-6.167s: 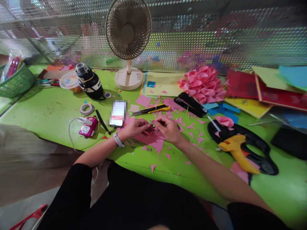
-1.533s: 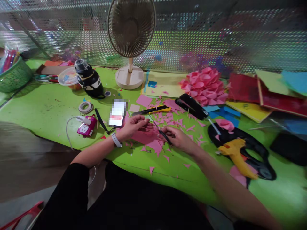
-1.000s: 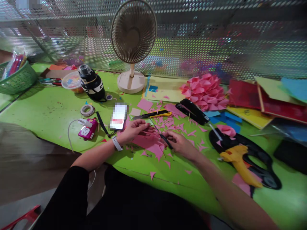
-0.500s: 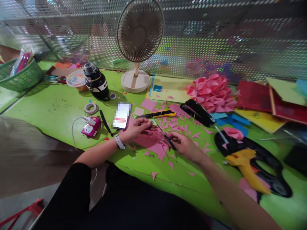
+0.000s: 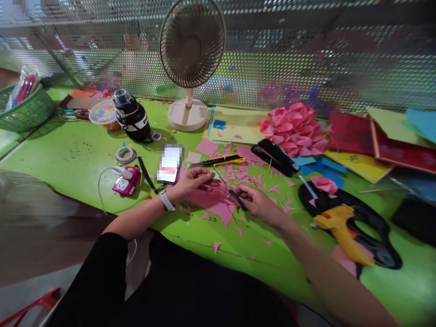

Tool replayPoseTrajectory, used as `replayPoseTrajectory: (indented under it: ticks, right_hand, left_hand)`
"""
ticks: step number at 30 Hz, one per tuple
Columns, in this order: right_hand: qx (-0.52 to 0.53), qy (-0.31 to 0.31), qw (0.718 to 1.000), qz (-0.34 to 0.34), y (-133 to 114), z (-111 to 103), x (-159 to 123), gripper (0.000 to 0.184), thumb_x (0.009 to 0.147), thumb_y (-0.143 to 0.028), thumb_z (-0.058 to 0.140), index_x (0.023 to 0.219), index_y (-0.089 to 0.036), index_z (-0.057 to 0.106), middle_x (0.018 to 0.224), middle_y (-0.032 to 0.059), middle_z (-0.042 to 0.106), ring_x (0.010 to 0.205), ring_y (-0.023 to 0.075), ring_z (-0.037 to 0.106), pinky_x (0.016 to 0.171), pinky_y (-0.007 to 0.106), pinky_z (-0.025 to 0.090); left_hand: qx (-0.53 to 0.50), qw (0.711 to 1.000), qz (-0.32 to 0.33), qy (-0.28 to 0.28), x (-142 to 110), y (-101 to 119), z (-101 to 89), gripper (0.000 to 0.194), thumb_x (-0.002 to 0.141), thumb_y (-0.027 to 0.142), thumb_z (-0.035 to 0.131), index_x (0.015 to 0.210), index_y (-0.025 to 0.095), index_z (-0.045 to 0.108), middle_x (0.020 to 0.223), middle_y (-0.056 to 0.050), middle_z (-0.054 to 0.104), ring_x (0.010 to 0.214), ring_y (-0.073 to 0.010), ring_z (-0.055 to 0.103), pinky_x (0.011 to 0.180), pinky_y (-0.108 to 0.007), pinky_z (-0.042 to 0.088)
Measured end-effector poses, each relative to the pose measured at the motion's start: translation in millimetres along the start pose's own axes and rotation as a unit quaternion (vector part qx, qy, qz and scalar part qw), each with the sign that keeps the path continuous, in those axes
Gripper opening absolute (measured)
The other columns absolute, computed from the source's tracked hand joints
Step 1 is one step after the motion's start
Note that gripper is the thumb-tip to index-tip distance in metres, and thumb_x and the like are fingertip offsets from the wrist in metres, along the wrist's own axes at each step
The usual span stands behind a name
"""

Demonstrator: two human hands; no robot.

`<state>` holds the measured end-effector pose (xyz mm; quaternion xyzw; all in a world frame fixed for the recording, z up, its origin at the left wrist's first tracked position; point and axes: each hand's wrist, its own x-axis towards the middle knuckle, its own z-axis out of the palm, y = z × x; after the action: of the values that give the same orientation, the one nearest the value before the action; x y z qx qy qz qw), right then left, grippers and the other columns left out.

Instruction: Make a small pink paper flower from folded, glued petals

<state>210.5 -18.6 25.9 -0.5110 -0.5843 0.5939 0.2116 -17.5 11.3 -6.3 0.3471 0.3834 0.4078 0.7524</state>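
My right hand [image 5: 255, 202] is closed around the black handle of slim scissors [image 5: 235, 196]. Their thin metal blade slants up and left toward the fingertips of my left hand [image 5: 195, 180]. Those fingers are drawn together with the thumb; whatever they hold is too small or hidden to make out. Beneath both hands lies a sheet of pink paper [image 5: 213, 204], with many curved pink scraps [image 5: 241, 172] strewn around it. A yellow and black utility knife [image 5: 221, 160] rests just beyond my left hand.
Left of my hands are a phone [image 5: 169, 163], a magenta power adapter [image 5: 126, 181], a tape roll [image 5: 125, 155] and a black bottle [image 5: 131, 116]. Behind stands a fan [image 5: 188, 113]. On the right are a pink paper flower [image 5: 294, 129], a stapler [image 5: 277, 156] and a yellow glue gun [image 5: 340, 225].
The whole view has shifted slightly, so the tabletop things appear a little further left. Both hands keep nearly the same pose, with the scissors still in the right one.
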Motion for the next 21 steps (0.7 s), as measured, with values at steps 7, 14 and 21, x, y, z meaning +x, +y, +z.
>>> replayPoseTrajectory:
  ticks: [7,14,21]
  right_hand:
    - [-0.007,-0.003,1.000,-0.001,1.4,1.2,-0.7,0.056,0.064,-0.071,0.078,0.077,-0.020,0.058,0.066,-0.0010,0.058,0.060,0.0153,0.055,0.055,0.029,0.043]
    - [-0.004,-0.010,1.000,0.001,0.7,1.6,-1.8,0.056,0.068,-0.072,0.075,0.082,-0.020,0.060,0.073,0.0011,0.061,0.066,0.0168,0.057,0.060,0.030,0.044]
    - [0.005,-0.009,1.000,0.003,3.8,1.6,-1.3,0.059,0.065,-0.075,0.075,0.081,-0.020,0.059,0.069,0.0002,0.058,0.064,0.0166,0.056,0.058,0.030,0.044]
  left_hand:
    - [0.010,1.000,0.004,-0.003,0.7,-0.9,-0.8,0.041,0.073,0.039,0.086,0.091,0.010,0.063,0.087,-0.009,0.076,0.075,-0.0161,0.076,0.071,-0.026,0.062]
    - [0.006,1.000,-0.011,-0.009,-0.9,0.6,2.4,0.040,0.074,0.038,0.086,0.090,0.010,0.062,0.084,-0.008,0.075,0.075,-0.0153,0.076,0.069,-0.023,0.061]
    - [0.009,1.000,0.002,-0.004,-0.3,-0.1,1.4,0.045,0.070,0.041,0.088,0.090,0.010,0.063,0.083,-0.007,0.075,0.074,-0.0160,0.076,0.068,-0.024,0.061]
